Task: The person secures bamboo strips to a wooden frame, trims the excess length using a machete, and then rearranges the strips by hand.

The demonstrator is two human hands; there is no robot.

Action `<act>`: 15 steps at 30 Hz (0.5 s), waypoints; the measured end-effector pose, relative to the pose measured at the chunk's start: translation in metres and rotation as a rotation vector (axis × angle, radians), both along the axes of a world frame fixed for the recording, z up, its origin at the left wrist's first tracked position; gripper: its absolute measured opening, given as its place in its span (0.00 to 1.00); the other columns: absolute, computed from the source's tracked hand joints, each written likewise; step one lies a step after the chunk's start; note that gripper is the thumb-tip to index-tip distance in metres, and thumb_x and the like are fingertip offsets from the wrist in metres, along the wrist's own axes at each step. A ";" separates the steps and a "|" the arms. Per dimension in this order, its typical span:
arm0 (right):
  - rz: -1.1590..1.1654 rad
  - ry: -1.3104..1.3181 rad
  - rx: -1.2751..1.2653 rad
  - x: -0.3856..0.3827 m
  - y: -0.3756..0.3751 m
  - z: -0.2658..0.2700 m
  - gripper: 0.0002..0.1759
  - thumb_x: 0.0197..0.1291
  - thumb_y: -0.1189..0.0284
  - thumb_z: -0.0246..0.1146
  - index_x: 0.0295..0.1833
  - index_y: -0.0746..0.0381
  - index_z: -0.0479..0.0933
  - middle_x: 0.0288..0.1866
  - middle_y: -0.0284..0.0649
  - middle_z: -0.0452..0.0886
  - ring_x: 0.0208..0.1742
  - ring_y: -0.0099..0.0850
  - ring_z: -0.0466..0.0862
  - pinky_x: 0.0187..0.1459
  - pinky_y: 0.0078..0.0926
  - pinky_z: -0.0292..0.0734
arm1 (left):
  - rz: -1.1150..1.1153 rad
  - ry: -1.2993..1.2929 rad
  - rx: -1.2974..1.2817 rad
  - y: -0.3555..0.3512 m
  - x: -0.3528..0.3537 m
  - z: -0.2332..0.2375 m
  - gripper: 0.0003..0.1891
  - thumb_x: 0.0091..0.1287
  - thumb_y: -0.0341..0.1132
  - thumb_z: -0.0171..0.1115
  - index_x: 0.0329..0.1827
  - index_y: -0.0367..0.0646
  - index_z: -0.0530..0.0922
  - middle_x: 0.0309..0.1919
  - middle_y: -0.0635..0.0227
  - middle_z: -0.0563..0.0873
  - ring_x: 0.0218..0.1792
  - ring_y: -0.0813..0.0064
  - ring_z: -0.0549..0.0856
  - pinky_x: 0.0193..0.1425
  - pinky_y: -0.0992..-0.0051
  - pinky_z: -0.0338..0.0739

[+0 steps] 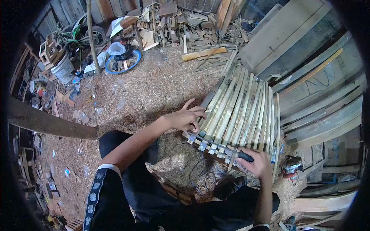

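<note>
A row of pale wooden slats (230, 111) lies side by side before me, with notched, blocky ends facing me. In my right hand (257, 164) is the black handle of a long, thin metal tool, which looks like a file (217, 144). Its narrow shaft runs leftward across the near ends of the slats. My left hand (183, 118) rests at the left edge of the row, fingers spread over the outer slats. The thumb side is bent down close to the far tip of the file; whether it touches the tip is hard to make out.
Scrap wood (173, 32) is heaped at the back. A blue basin (138, 57) and white bucket (63, 69) stand at the left. Large boards (283, 36) lean at the right, near a red power tool (291, 169). Shavings cover the ground; a post (92, 38) rises at left.
</note>
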State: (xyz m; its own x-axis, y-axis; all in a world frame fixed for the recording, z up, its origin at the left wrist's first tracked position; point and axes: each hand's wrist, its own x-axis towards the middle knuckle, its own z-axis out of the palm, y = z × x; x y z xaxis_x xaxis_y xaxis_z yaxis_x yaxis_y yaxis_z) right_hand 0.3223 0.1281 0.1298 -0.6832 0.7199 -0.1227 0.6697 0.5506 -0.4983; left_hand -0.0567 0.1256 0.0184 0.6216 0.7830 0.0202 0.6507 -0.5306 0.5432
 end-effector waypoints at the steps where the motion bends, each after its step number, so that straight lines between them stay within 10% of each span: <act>1: -0.005 0.024 0.016 0.004 0.000 0.001 0.26 0.61 0.51 0.76 0.59 0.54 0.88 0.49 0.43 0.92 0.46 0.46 0.93 0.50 0.39 0.87 | 0.003 -0.023 -0.003 0.000 0.000 0.000 0.07 0.56 0.33 0.76 0.35 0.61 0.92 0.73 0.72 0.76 0.86 0.61 0.56 0.85 0.29 0.28; 15: -0.081 -0.021 0.003 0.009 -0.008 -0.001 0.26 0.61 0.51 0.76 0.57 0.57 0.89 0.48 0.48 0.92 0.46 0.49 0.92 0.51 0.41 0.87 | 0.013 -0.026 -0.040 0.002 0.001 0.002 0.07 0.59 0.32 0.75 0.35 0.61 0.91 0.72 0.73 0.78 0.86 0.63 0.58 0.85 0.32 0.25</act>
